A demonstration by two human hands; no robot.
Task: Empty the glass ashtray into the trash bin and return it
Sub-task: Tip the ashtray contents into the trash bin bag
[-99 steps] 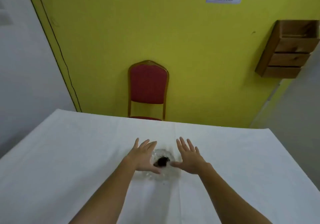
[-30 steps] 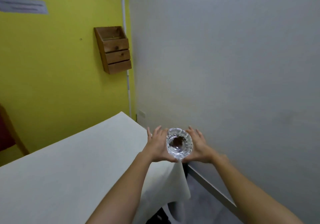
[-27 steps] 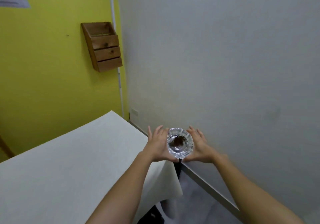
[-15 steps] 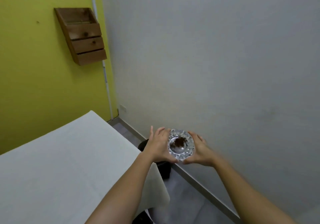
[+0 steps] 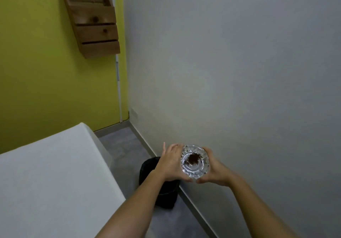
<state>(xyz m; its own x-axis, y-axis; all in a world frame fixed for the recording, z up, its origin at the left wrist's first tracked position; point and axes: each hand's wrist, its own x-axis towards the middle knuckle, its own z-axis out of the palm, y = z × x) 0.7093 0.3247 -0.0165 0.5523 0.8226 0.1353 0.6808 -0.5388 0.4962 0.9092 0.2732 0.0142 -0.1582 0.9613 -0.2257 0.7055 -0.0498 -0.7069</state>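
Both hands cup the glass ashtray [image 5: 195, 161] from either side, the left hand [image 5: 170, 162] and right hand [image 5: 214, 169] pressed against its rim. It is held level in the air with dark ash in its bowl, above the black trash bin [image 5: 158, 182] on the floor, beside the white table [image 5: 46, 173].

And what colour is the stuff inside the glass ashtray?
Dark brown, nearly black debris in the clear ashtray; head view.

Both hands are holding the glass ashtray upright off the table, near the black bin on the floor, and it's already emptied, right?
Not quite: the head view shows the glass ashtray is not emptied; a dark brown pile sits in its bowl. The rest holds: the left hand and right hand hold it upright off the table, near the black bin on the floor.
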